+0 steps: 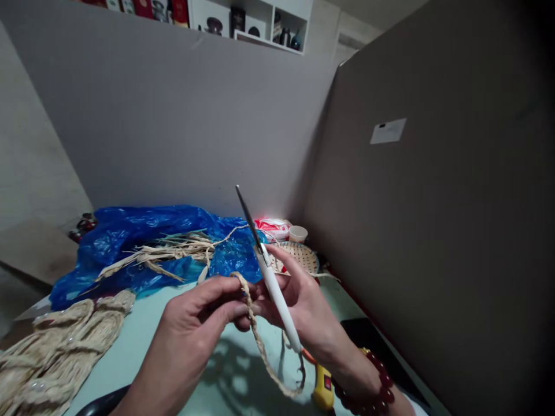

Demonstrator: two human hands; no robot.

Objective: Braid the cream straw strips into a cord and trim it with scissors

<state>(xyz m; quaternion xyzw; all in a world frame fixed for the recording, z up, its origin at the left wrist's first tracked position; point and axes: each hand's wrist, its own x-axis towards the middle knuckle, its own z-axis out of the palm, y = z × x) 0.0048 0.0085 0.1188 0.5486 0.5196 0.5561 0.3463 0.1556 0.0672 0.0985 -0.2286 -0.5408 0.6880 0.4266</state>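
Observation:
My left hand [197,315] pinches a braided straw cord [260,341] that loops down toward the table. My right hand [299,300] also grips the cord at the same spot and holds white-handled scissors [271,277], whose closed blades point up and away. Both hands meet above the pale green table [147,335]. A dark red bead bracelet [377,384] sits on my right wrist.
A blue plastic bag [143,242] with loose straw strips [169,251] lies behind my hands. Braided straw pieces [56,352] lie at the left. A woven round basket [301,254], a red-white packet [273,227] and a small cup [298,233] sit by the partition. A yellow tool [323,387] lies near my right wrist.

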